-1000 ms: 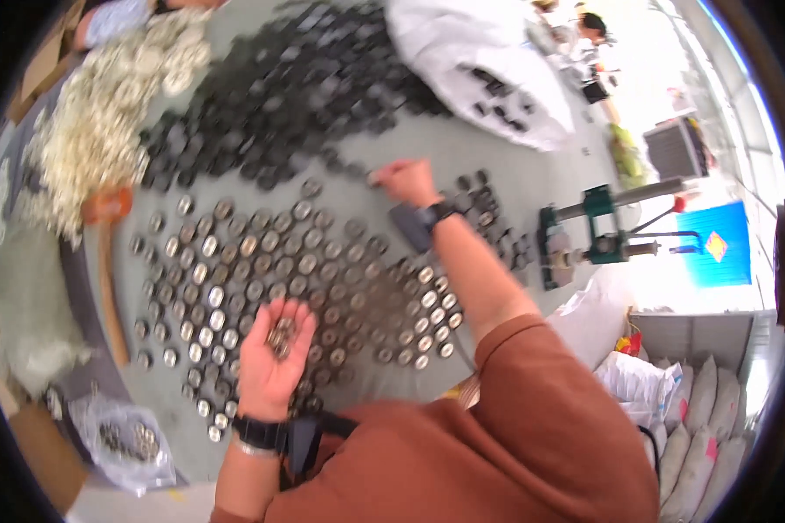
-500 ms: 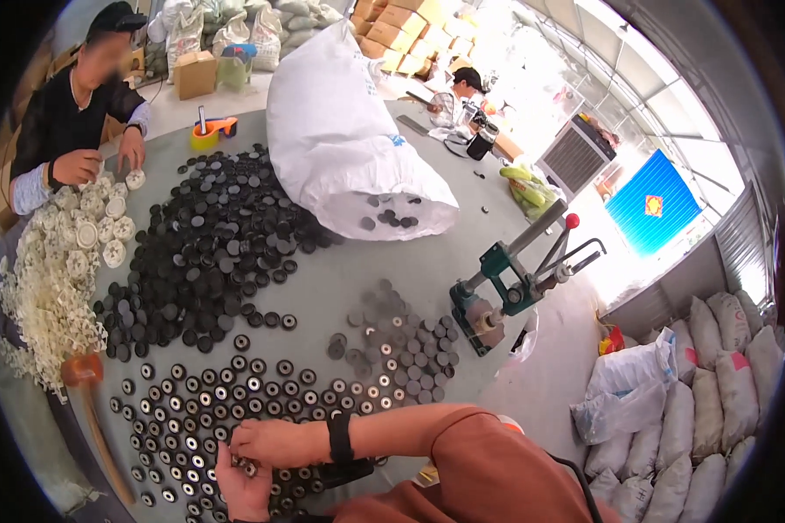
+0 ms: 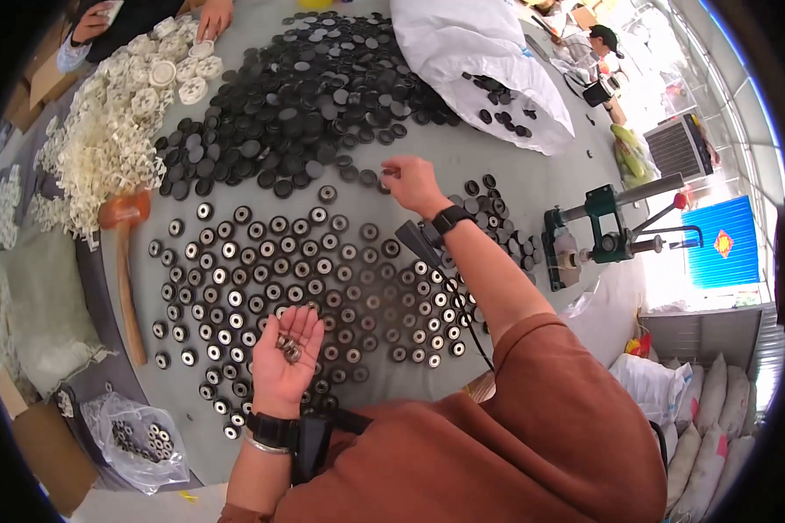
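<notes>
My left hand (image 3: 285, 362) is palm up and cupped, with several small metal rings (image 3: 289, 349) lying in it. Under and around it, rows of round black caps with metal ring centres (image 3: 236, 298) spread over the grey table. My right hand (image 3: 414, 185) reaches out to the near edge of a heap of plain black caps (image 3: 296, 105). Its thumb and fingers are pinched together beside a loose black cap (image 3: 368, 177); what sits between the fingertips is too small to make out.
A hand press (image 3: 602, 222) stands on the table's right side. White sack (image 3: 471, 52) spills black caps at the back. Left are a mallet (image 3: 125, 261), white plastic parts (image 3: 105, 131) and a bag of metal-centred parts (image 3: 139, 440). A co-worker's hand (image 3: 214, 17) touches white parts.
My right hand has left my left hand and stretched away toward the heap of caps. My left hand has turned palm up, showing the metal rings. The view has shifted down and left.
</notes>
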`<state>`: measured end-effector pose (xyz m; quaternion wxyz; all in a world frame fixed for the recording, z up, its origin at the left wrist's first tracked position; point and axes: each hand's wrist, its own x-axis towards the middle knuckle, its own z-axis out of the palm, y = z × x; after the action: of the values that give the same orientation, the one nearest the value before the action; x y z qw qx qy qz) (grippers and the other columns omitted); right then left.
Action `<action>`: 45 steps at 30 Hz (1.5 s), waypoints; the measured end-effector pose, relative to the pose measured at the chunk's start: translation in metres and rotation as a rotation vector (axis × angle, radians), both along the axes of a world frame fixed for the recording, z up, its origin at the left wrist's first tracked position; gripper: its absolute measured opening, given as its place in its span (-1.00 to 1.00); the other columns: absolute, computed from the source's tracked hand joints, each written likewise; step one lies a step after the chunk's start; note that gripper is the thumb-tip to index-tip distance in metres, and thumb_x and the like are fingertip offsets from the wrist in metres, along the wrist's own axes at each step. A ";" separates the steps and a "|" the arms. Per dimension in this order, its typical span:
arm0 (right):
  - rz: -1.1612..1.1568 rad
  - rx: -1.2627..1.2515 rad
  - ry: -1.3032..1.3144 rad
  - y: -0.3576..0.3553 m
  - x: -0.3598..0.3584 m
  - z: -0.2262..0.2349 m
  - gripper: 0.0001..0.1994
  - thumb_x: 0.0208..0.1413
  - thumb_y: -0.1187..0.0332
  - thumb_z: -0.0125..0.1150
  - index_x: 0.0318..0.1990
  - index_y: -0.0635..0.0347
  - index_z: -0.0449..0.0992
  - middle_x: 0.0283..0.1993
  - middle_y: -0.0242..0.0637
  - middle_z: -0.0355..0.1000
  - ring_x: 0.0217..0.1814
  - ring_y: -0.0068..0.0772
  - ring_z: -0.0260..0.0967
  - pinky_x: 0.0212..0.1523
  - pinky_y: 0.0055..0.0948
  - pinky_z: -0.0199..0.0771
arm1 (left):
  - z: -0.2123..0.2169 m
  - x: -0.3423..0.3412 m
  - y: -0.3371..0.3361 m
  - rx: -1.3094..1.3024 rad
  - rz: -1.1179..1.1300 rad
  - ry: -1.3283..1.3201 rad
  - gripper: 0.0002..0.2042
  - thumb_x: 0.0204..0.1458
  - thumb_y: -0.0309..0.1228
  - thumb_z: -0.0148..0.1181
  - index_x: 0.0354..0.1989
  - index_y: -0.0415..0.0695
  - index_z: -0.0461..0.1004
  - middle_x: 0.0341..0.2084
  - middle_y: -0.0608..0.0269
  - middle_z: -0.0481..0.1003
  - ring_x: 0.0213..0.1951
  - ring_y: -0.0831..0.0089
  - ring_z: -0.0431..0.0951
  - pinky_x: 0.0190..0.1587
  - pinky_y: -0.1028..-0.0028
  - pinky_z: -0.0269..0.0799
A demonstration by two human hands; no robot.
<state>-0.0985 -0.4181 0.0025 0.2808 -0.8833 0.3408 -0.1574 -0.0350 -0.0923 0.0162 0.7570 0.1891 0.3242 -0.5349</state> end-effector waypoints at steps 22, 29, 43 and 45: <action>0.408 -0.084 0.629 0.016 0.036 0.002 -0.76 -0.37 0.22 0.36 -0.52 0.13 0.54 -0.47 -0.21 0.47 -0.35 -0.20 0.42 -0.24 -0.35 0.42 | 0.011 0.002 0.004 -0.045 0.028 -0.037 -0.68 0.17 -0.24 -0.21 -0.25 -0.25 0.40 -0.29 0.09 0.47 -0.14 0.21 0.46 -0.02 0.21 0.37; 0.090 -0.323 0.362 0.038 0.040 -0.019 -0.73 -0.16 0.15 0.21 -0.42 0.19 0.53 -0.32 -0.10 0.41 -0.21 -0.06 0.37 -0.22 -0.24 0.41 | 0.007 0.007 0.005 -0.118 0.074 -0.023 -0.64 0.17 -0.20 -0.26 -0.18 -0.27 0.35 -0.17 0.03 0.41 -0.06 0.16 0.39 0.04 0.17 0.29; 0.619 0.435 0.061 0.205 0.007 0.060 -0.76 -0.21 0.35 0.22 -0.31 0.21 0.50 -0.46 -0.21 0.43 -0.47 -0.34 0.42 -0.41 -0.45 0.42 | 0.014 0.006 -0.003 -0.033 0.131 -0.157 -0.62 0.19 -0.18 -0.35 -0.12 -0.21 0.32 -0.08 0.13 0.35 0.00 0.20 0.31 0.11 0.22 0.18; 0.482 0.406 0.021 0.186 0.012 0.059 -0.75 -0.20 0.35 0.22 -0.30 0.22 0.50 -0.45 -0.21 0.44 -0.46 -0.34 0.42 -0.41 -0.46 0.42 | 0.010 0.010 0.000 -0.035 0.153 -0.134 -0.63 0.18 -0.19 -0.30 -0.21 -0.20 0.39 -0.19 0.15 0.41 -0.05 0.24 0.34 0.11 0.19 0.19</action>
<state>-0.0867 -0.2321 0.0612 0.4771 -0.8661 0.1492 -0.0058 -0.0252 -0.0919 0.0260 0.8188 0.1857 0.2771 -0.4673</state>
